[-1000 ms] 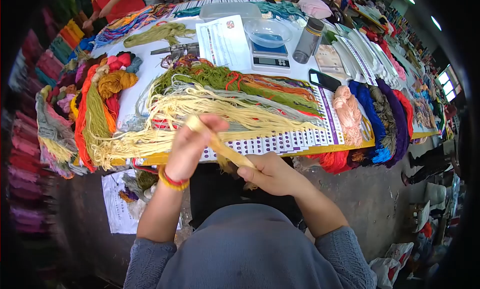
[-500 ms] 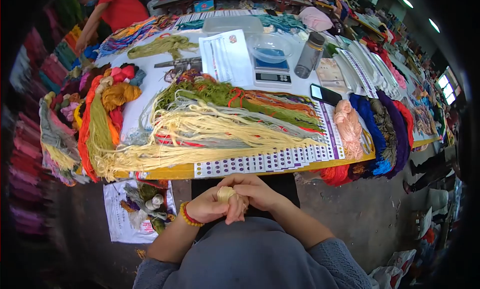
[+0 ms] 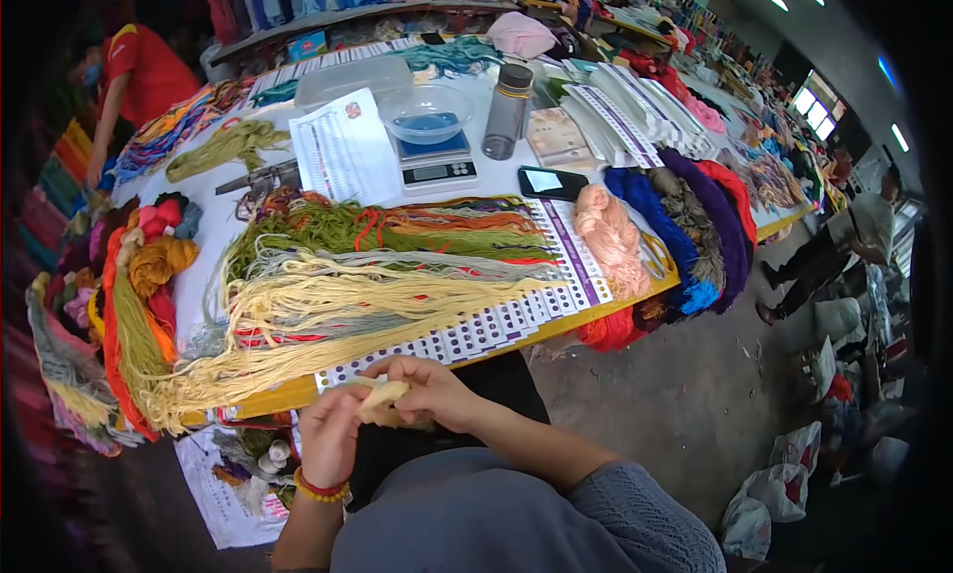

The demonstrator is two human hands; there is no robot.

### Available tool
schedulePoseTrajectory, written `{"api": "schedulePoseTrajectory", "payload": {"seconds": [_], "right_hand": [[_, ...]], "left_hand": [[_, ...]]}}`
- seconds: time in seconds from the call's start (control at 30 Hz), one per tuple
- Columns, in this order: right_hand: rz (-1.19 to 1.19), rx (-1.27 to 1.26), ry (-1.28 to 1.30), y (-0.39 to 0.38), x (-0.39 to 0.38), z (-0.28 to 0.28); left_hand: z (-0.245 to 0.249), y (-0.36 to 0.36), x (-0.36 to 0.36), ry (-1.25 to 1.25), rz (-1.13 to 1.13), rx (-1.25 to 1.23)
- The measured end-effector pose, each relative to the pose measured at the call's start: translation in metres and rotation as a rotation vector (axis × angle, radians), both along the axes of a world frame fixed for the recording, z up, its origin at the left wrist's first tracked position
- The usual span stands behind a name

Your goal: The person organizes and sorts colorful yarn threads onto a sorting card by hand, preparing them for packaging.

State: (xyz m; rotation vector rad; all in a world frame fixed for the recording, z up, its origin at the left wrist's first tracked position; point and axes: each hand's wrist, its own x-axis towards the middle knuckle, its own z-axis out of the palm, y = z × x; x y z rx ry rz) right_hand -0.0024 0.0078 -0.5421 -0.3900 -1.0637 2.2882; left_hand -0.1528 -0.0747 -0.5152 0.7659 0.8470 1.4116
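Observation:
Close to my body, just off the table's front edge, my left hand (image 3: 331,436) and my right hand (image 3: 440,394) meet around a small pale yellow bundle of thread (image 3: 383,398). Fingers of both hands are closed on it, and part of it is hidden by them. A beaded bracelet circles my left wrist. Beyond my hands, long cream thread strands (image 3: 318,310) lie spread over the table. Green and orange strands (image 3: 397,230) lie behind them. White punched cards (image 3: 476,333) line the front edge under the strands.
Behind the threads are a digital scale (image 3: 437,172) with a plastic bowl (image 3: 427,111), a dark bottle (image 3: 507,111), a phone (image 3: 553,183) and a paper sheet (image 3: 342,151). Skeins (image 3: 608,235) hang at the right. A person in red (image 3: 149,67) stands far left, another person (image 3: 862,225) far right.
My view has turned to the right, so the table appears shifted left. My hands have changed their hold on the thread bundle, and more of it sticks out between the fingers.

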Motion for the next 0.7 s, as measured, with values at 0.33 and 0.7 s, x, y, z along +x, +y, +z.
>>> {"api": "schedulePoseTrajectory", "payload": {"seconds": [0.33,0.7], "right_hand": [[0.26,-0.107,-0.169,-0.024,-0.016,-0.029],[0.132,1.242,-0.871,-0.013,0.005,-0.035]], "left_hand": [[0.006,0.009,-0.014,-0.224,0.24,-0.012],[0.011,-0.049,-0.075,0.786,0.542,0.225]]}}
